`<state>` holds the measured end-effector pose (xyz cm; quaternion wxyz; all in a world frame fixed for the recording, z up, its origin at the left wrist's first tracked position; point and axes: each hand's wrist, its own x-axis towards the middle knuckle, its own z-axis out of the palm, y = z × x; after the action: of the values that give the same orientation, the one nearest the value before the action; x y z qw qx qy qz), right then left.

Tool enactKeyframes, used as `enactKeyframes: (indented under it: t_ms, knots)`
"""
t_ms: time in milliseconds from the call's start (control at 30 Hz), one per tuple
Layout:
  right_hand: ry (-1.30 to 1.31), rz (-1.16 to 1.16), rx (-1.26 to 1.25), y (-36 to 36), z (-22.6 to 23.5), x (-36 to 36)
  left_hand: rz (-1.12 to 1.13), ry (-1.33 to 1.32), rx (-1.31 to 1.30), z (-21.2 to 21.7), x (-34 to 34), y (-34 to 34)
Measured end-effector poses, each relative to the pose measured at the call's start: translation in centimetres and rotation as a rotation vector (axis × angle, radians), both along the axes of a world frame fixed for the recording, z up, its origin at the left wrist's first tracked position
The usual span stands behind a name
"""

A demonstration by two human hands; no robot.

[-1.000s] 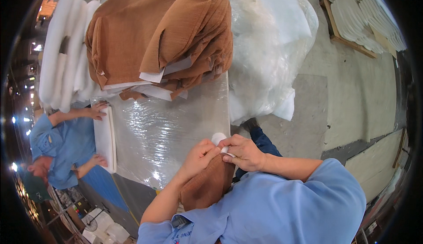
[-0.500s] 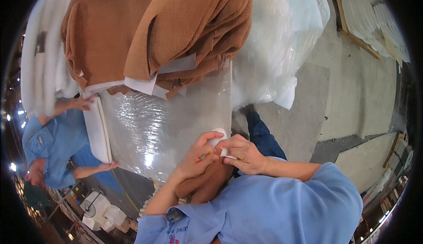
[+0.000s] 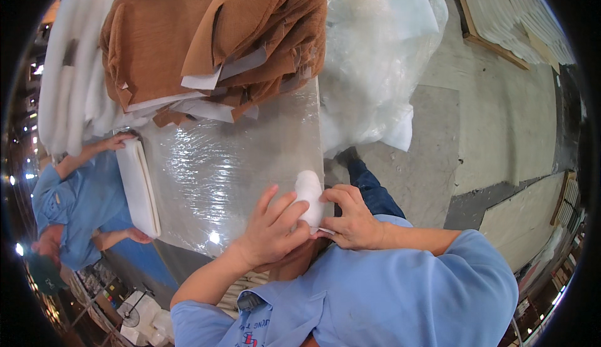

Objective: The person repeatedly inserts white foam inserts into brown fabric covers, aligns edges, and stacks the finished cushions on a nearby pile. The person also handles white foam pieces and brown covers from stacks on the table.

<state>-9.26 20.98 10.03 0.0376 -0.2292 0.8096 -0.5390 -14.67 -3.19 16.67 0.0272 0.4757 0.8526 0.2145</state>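
A small white padding piece (image 3: 308, 190) stands at the near edge of a table wrapped in clear plastic film (image 3: 231, 159). My left hand (image 3: 270, 229) presses its fingers against the piece's left side. My right hand (image 3: 354, 223) grips its lower right edge, thumb and fingers closed on it. Both hands meet just above my blue shirt. A thin white strip shows under the piece between the hands.
A pile of brown fabric pieces (image 3: 213, 40) with white backing covers the table's far end. White padding rolls (image 3: 69, 77) lie left. A co-worker in blue (image 3: 69, 203) holds a flat white pad (image 3: 139, 187). Clear plastic bags (image 3: 375, 52) sit on the concrete floor (image 3: 494, 121).
My head has dipped nearer the table, so everything looks larger. My left fingers have spread wider over the white piece. The co-worker still holds the flat pad.
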Motion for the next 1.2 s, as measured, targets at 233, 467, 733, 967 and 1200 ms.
enactKeyframes:
  t_ms: [233,467,733,967,1200]
  knots:
    - [-0.011,0.073,-0.038,0.9,0.6,3.3,0.021,-0.08,0.089,2.1,2.8,0.8]
    - [-0.033,0.16,-0.24,1.3,0.2,4.7,0.186,-0.912,0.016,4.4,2.9,2.0]
    - [-0.457,0.329,-0.302,1.6,0.2,6.0,-0.033,-1.42,-0.324,5.0,0.3,2.5]
    - [-0.905,0.453,-0.512,1.2,-0.1,5.1,0.012,-0.788,-0.471,6.6,1.7,3.8]
    - [-0.036,0.078,0.009,2.1,1.9,2.8,-0.055,-0.188,-0.097,4.9,0.8,4.4]
